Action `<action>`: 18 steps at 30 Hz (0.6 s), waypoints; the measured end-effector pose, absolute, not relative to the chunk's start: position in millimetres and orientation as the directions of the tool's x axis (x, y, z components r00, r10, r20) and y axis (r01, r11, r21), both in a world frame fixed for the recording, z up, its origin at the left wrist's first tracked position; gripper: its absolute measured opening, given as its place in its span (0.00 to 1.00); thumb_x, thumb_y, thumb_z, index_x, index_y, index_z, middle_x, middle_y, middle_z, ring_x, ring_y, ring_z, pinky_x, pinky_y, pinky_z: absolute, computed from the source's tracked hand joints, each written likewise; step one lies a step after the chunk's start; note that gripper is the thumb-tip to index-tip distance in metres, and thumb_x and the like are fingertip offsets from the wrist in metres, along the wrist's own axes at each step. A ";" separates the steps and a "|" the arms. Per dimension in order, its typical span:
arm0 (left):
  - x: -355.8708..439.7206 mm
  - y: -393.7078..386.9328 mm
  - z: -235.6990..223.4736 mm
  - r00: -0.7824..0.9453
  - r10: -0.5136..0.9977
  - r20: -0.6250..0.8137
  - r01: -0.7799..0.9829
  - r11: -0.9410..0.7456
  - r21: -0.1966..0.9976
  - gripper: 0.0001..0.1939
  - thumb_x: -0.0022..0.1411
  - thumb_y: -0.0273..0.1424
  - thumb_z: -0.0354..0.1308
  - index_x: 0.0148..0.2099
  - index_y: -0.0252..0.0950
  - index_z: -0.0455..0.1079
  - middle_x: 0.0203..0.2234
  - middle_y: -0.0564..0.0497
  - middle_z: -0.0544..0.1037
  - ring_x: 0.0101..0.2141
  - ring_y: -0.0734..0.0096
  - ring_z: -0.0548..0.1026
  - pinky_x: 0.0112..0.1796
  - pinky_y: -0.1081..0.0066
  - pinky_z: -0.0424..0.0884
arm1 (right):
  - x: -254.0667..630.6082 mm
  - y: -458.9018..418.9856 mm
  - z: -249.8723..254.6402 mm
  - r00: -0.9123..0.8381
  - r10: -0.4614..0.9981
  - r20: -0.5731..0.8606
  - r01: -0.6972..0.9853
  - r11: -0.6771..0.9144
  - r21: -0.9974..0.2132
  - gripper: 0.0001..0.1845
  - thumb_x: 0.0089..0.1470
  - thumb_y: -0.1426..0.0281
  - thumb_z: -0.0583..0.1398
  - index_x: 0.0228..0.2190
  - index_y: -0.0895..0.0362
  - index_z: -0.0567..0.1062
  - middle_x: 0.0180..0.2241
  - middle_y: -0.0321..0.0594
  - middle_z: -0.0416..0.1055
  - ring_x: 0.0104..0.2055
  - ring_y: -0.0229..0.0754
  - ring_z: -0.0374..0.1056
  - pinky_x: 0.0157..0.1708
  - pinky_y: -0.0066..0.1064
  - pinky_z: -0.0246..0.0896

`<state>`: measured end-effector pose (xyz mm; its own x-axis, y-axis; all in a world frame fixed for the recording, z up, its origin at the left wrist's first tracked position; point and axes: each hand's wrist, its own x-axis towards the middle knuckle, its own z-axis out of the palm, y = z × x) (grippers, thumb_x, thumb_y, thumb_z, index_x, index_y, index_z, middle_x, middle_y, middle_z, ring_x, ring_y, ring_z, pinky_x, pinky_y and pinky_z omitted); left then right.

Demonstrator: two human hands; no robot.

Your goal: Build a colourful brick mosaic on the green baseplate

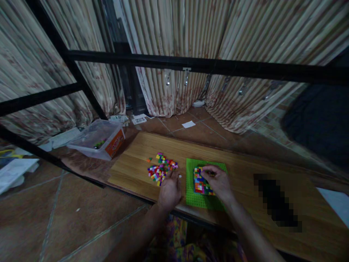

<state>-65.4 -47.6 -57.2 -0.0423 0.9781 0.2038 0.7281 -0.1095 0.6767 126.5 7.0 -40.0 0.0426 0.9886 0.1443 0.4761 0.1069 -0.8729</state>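
Observation:
A green studded baseplate [192, 198] lies on the wooden table, carrying a block of multicoloured toy bricks [199, 186]. My right hand [219, 182] is over the upper part of this block, thumb and forefinger pinched together at its surface. Whatever is between those fingertips is too small to make out. To the left, my left hand [169, 192] rests at the near right edge of a loose pile of small coloured bricks [158, 171]. Its fingers stretch forward onto the pile, with the tips partly hidden. One white brick [180, 176] sits just right of the left fingers.
A clear plastic box [95, 140] with an orange label and a few bricks inside stands left of the wooden table [131, 174]. A pixelated dark patch [276, 202] covers something at right. Black metal bars [152, 59] cross ahead, with striped curtains [174, 32] behind.

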 end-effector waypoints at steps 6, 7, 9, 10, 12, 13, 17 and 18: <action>-64.4 -28.0 -58.3 0.057 0.984 0.171 0.802 -0.147 0.580 0.14 0.59 0.20 0.49 0.41 0.38 0.72 0.40 0.45 0.76 0.38 0.65 0.75 0.41 0.69 0.71 | 142.6 -24.2 -28.9 0.357 0.926 0.120 0.335 -0.007 -0.942 0.16 0.46 0.57 0.61 0.33 0.55 0.78 0.38 0.44 0.77 0.40 0.49 0.72 0.42 0.41 0.63; -63.9 -26.5 -57.4 0.057 0.985 0.164 0.806 -0.142 0.574 0.13 0.59 0.20 0.49 0.38 0.38 0.72 0.39 0.45 0.76 0.36 0.65 0.75 0.38 0.70 0.71 | 147.1 -29.8 -28.2 0.386 0.916 0.110 0.322 -0.022 -0.946 0.16 0.46 0.58 0.62 0.33 0.56 0.78 0.37 0.44 0.77 0.41 0.50 0.72 0.43 0.41 0.63; -63.2 -25.2 -54.9 0.065 0.985 0.161 0.804 -0.148 0.577 0.12 0.59 0.20 0.49 0.34 0.38 0.71 0.36 0.44 0.76 0.34 0.64 0.75 0.36 0.70 0.70 | 157.4 -39.8 -29.8 0.443 0.891 0.098 0.322 -0.056 -0.945 0.16 0.45 0.58 0.62 0.32 0.57 0.78 0.36 0.45 0.78 0.41 0.51 0.72 0.44 0.42 0.62; -62.9 -25.3 -53.6 0.072 0.984 0.164 0.799 -0.155 0.582 0.12 0.59 0.20 0.49 0.32 0.37 0.71 0.36 0.44 0.76 0.34 0.64 0.75 0.35 0.70 0.69 | 163.1 -44.1 -32.5 0.468 0.879 0.097 0.334 -0.074 -0.940 0.16 0.45 0.58 0.63 0.32 0.57 0.78 0.35 0.45 0.78 0.41 0.51 0.72 0.44 0.42 0.62; -61.4 -26.8 -51.3 0.085 0.982 0.170 0.789 -0.170 0.591 0.11 0.61 0.22 0.49 0.31 0.37 0.71 0.34 0.45 0.76 0.34 0.64 0.75 0.35 0.70 0.69 | 174.9 -51.1 -41.5 0.505 0.856 0.113 0.365 -0.093 -0.926 0.17 0.45 0.58 0.62 0.32 0.57 0.78 0.35 0.46 0.78 0.40 0.51 0.72 0.43 0.42 0.63; -60.0 -28.0 -50.3 0.084 0.981 0.174 0.770 -0.175 0.613 0.11 0.61 0.23 0.49 0.32 0.37 0.71 0.34 0.46 0.77 0.34 0.65 0.75 0.35 0.71 0.68 | 180.5 -53.9 -47.7 0.516 0.847 0.127 0.380 -0.094 -0.920 0.17 0.45 0.58 0.62 0.32 0.57 0.78 0.35 0.46 0.78 0.40 0.52 0.73 0.43 0.42 0.63; -50.4 -31.7 -46.7 0.039 0.984 0.176 0.599 -0.164 0.784 0.08 0.62 0.26 0.51 0.38 0.38 0.72 0.31 0.51 0.79 0.32 0.70 0.76 0.34 0.74 0.69 | 196.7 -61.2 -76.5 0.480 0.861 0.168 0.458 -0.083 -0.885 0.17 0.48 0.57 0.60 0.34 0.57 0.77 0.37 0.47 0.77 0.40 0.51 0.72 0.42 0.42 0.64; -47.5 -31.9 -45.5 0.031 0.984 0.178 0.562 -0.164 0.810 0.08 0.62 0.27 0.52 0.39 0.38 0.73 0.31 0.51 0.79 0.32 0.71 0.77 0.35 0.74 0.69 | 198.4 -62.1 -82.8 0.461 0.866 0.193 0.489 -0.066 -0.870 0.17 0.49 0.57 0.60 0.34 0.57 0.77 0.38 0.48 0.77 0.40 0.51 0.72 0.43 0.42 0.64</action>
<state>-47.5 -31.9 -45.5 0.0310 0.9836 0.1779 0.5624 -0.1643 0.8103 198.4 -62.1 -82.8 0.4608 0.8663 0.1928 0.4886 -0.0663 -0.8700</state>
